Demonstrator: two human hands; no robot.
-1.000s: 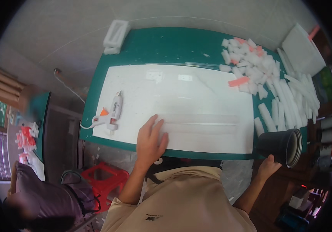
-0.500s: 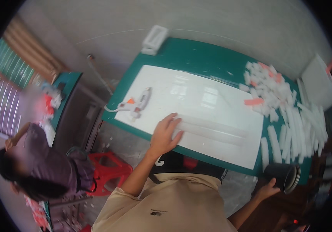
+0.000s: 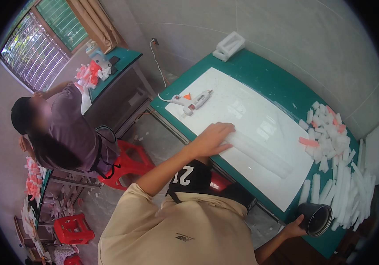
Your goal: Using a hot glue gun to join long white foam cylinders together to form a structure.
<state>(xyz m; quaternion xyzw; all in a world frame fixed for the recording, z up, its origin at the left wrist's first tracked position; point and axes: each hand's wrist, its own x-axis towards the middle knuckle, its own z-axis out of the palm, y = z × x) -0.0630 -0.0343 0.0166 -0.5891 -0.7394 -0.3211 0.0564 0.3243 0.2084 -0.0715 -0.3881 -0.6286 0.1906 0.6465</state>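
Observation:
My left hand [image 3: 216, 139] lies at the near left end of a long, translucent white foam strip [image 3: 260, 154] on the table. Its thumb and fingers are apart, and part of the strip's end is hidden under them. At the table's right front corner, my right hand [image 3: 296, 227] is closed around the side of a black round pot [image 3: 315, 218], whose open mouth faces up and slightly to the right. A white glue gun with an orange part [image 3: 194, 102] lies on the white board [image 3: 229, 84], beyond my left hand.
Cut white and pink foam pieces [image 3: 328, 137] are heaped at the table's far right, with long white foam sticks [image 3: 348, 194] in front. A white foam block [image 3: 229, 46] stands at the back edge. Leftward, a co-worker [image 3: 72, 128] sits on a red stool [image 3: 132, 163] by another green table [image 3: 125, 57].
The view has turned, bringing more of the left side of the room in. My left hand stays at the strip's end, and my right hand still holds the pot, whose mouth now faces more upward.

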